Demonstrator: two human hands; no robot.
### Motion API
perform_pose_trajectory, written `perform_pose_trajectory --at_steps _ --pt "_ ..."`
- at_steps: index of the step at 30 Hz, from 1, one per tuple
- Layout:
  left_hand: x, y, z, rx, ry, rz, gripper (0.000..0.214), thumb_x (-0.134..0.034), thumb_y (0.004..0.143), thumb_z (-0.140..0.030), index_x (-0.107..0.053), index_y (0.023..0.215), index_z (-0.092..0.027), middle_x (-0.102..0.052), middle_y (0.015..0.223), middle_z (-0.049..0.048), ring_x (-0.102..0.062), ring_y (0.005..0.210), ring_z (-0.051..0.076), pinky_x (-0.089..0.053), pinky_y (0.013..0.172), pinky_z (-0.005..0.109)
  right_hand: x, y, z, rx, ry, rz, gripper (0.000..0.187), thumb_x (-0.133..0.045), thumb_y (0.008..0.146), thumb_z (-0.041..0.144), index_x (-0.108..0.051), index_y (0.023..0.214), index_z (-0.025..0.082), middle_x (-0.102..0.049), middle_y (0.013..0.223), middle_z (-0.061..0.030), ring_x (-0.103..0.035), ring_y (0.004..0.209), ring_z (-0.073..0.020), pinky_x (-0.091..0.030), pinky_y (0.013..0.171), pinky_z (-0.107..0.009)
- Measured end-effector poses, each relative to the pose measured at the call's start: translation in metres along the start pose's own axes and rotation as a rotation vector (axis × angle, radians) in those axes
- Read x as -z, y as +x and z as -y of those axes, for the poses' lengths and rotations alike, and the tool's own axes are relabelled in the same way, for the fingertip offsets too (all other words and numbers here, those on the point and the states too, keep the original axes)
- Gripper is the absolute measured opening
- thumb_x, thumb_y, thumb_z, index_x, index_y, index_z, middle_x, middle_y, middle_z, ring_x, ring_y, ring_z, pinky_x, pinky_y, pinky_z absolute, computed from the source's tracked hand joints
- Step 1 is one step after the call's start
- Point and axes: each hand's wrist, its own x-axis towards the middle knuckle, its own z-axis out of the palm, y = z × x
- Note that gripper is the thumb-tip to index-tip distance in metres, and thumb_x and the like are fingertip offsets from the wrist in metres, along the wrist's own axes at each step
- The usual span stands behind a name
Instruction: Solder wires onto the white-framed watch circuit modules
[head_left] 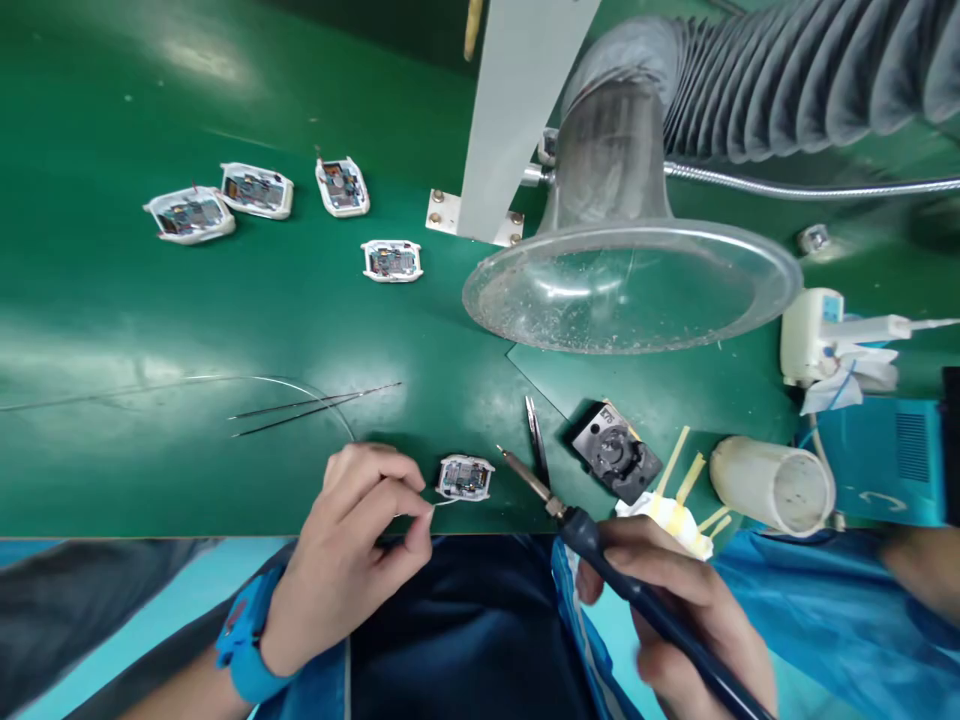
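A thin solder wire curves in from the left edge and passes into my left hand. My left thumb and forefinger are closed on it, and its end sticks out toward the small white watch case with a circuit board inside. My right hand grips a soldering iron by its dark handle. The iron's tip points up and left, just right of the case, apart from it. Between iron and black fixture lies a pair of tweezers; longer dark tweezers lie above my left hand.
Several more open watch cases lie at the upper left. A clear fume hood overhangs the bench. To the right are a black fixture, a white cup, a blue box and yellow strips. Another person's arm shows at right.
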Motion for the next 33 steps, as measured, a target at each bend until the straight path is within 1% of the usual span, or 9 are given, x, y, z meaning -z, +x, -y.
perform_pose_trajectory --at_steps 3,6,11,15,18,20,24,29,33 --pt "-0.007 0.002 0.002 -0.007 -0.026 -0.003 0.019 -0.060 0.092 -0.004 -0.056 0.084 -0.021 -0.071 0.102 0.0019 -0.069 0.106 0.019 -0.049 0.091 0.036 -0.001 -0.006 -0.002 -0.001 -0.044 -0.070 0.020 -0.076 0.096 0.030 -0.069 0.114 0.026 -0.081 0.087 0.0000 -0.080 0.080 -0.0186 -0.066 0.072 -0.028" --pt "-0.008 0.002 0.002 -0.013 -0.055 0.007 0.021 -0.059 0.092 -0.003 -0.055 0.083 -0.022 -0.074 0.098 0.0008 -0.072 0.106 0.020 -0.051 0.094 0.038 -0.006 -0.006 -0.004 0.051 -0.200 -0.133 0.019 -0.079 0.093 0.035 -0.073 0.108 0.025 -0.080 0.081 0.0014 -0.079 0.073 -0.0174 -0.066 0.069 -0.026" --pt "-0.009 0.003 0.002 -0.038 -0.062 -0.014 0.022 -0.059 0.090 -0.001 -0.055 0.084 -0.022 -0.076 0.097 0.0001 -0.075 0.103 0.021 -0.054 0.093 0.041 -0.011 0.001 0.001 0.082 -0.185 -0.117 0.015 -0.069 0.098 0.029 -0.070 0.112 0.023 -0.075 0.086 -0.0005 -0.075 0.075 -0.0159 -0.065 0.067 -0.026" --pt "-0.011 0.003 0.002 -0.066 -0.046 -0.020 0.021 -0.059 0.090 -0.003 -0.056 0.083 -0.022 -0.076 0.094 0.0002 -0.076 0.099 0.020 -0.055 0.093 0.041 -0.013 0.000 0.001 0.109 -0.253 -0.094 0.019 -0.073 0.097 0.033 -0.070 0.112 0.022 -0.077 0.086 -0.0013 -0.076 0.077 -0.0170 -0.065 0.070 -0.026" --pt "-0.011 0.002 0.003 -0.083 -0.029 -0.011 0.021 -0.059 0.091 -0.003 -0.056 0.084 -0.022 -0.076 0.095 0.0007 -0.076 0.099 0.020 -0.055 0.093 0.041 -0.016 -0.003 -0.002 0.061 -0.227 -0.103 0.020 -0.072 0.097 0.033 -0.070 0.113 0.022 -0.079 0.088 -0.0027 -0.077 0.079 -0.0177 -0.065 0.069 -0.027" --pt "-0.011 0.001 0.003 -0.081 -0.028 -0.007 0.020 -0.059 0.092 -0.003 -0.056 0.085 -0.022 -0.076 0.096 0.0009 -0.076 0.100 0.020 -0.055 0.094 0.042 -0.020 -0.003 -0.003 0.031 -0.180 -0.116 0.016 -0.071 0.097 0.027 -0.070 0.112 0.022 -0.078 0.086 -0.0018 -0.076 0.075 -0.0166 -0.065 0.068 -0.027" --pt "-0.012 -0.001 0.006 -0.095 -0.042 -0.013 0.020 -0.060 0.092 -0.003 -0.055 0.085 -0.021 -0.076 0.096 0.0017 -0.075 0.101 0.020 -0.054 0.094 0.041 -0.027 0.000 -0.008 0.026 -0.047 -0.208 0.011 -0.069 0.096 0.018 -0.067 0.105 0.023 -0.076 0.078 0.0008 -0.074 0.067 -0.0159 -0.063 0.063 -0.028" --pt "-0.014 -0.003 0.008 -0.114 -0.076 -0.030 0.021 -0.060 0.089 0.000 -0.056 0.085 -0.021 -0.077 0.101 0.0036 -0.075 0.103 0.020 -0.057 0.091 0.038 -0.033 -0.002 -0.015 -0.002 -0.016 -0.260 0.009 -0.068 0.097 0.019 -0.068 0.105 0.023 -0.078 0.075 0.0004 -0.075 0.066 -0.0181 -0.063 0.062 -0.031" --pt "-0.015 -0.004 0.008 -0.107 -0.075 -0.028 0.022 -0.061 0.088 0.001 -0.057 0.085 -0.020 -0.077 0.101 0.0042 -0.075 0.104 0.020 -0.057 0.092 0.038 -0.035 0.000 -0.015 -0.013 -0.008 -0.278 0.011 -0.070 0.094 0.019 -0.069 0.104 0.024 -0.079 0.075 0.0007 -0.076 0.063 -0.0193 -0.064 0.060 -0.031"
